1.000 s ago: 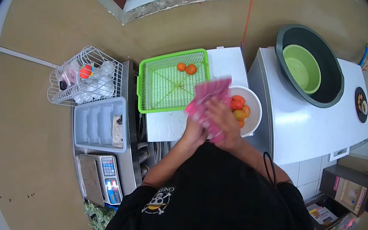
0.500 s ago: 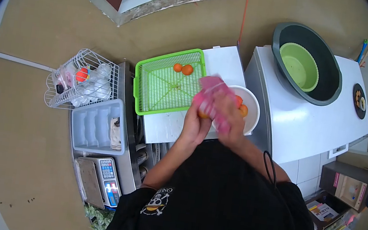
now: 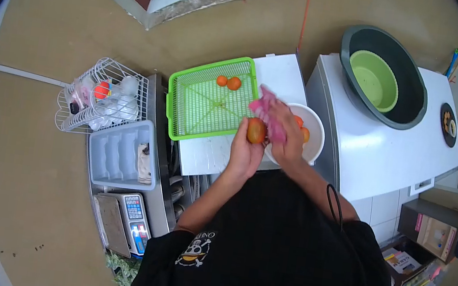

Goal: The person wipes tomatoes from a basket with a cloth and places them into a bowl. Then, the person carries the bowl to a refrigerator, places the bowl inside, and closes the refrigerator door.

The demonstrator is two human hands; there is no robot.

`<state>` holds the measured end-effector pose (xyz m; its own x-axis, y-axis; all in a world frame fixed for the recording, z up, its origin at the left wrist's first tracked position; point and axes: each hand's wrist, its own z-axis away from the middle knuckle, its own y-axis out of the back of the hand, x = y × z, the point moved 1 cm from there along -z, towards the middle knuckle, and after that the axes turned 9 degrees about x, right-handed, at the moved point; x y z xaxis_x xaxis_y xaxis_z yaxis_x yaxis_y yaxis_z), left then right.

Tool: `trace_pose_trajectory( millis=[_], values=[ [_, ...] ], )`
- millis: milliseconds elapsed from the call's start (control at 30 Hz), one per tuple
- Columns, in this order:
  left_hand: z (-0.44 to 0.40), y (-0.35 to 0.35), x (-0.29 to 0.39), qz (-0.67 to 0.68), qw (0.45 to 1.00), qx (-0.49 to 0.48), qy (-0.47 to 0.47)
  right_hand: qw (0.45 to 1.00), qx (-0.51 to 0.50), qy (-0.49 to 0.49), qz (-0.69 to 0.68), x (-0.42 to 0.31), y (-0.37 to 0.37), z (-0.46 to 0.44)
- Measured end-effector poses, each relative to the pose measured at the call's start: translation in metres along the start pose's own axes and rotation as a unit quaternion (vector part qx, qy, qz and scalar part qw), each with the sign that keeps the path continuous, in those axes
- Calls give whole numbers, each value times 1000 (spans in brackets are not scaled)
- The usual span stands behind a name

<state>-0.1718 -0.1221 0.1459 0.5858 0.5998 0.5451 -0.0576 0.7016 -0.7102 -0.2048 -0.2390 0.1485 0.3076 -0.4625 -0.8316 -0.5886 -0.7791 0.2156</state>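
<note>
The left hand [image 3: 243,155] has its fingers curled partly open around a red tomato [image 3: 255,131]. The right hand [image 3: 291,135] is a bit blurry, but its fingers seem bent over a pink cloth [image 3: 274,130]. The tomato sits at the left fingers, left of the cloth. Just before, the cloth hid most of the tomato; now much more shows.
</note>
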Motion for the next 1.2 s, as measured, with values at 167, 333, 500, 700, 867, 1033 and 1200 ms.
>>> trace_pose_trajectory(
  millis=[167,333,500,700,867,1033,1200],
  values=[
    [0,4,3,-19,999,-18,-20,994,-87,69,-1,-11,-2,4],
    [8,5,5,-37,998,-44,-38,977,-100,190,-7,-34,1,12],
    [-5,15,1,-46,999,-2,-12,1000,-11,-24,-2,-2,-5,2],
    [-5,6,3,-35,998,33,-43,998,-27,38,-48,-7,-7,-3],
    [16,1,8,-90,995,31,23,967,-116,223,31,-19,0,17],
    [3,-3,-3,-38,999,-22,14,984,-27,178,11,-14,3,16],
    [1,3,0,-77,996,-2,32,996,-20,79,26,3,0,10]
  ],
)
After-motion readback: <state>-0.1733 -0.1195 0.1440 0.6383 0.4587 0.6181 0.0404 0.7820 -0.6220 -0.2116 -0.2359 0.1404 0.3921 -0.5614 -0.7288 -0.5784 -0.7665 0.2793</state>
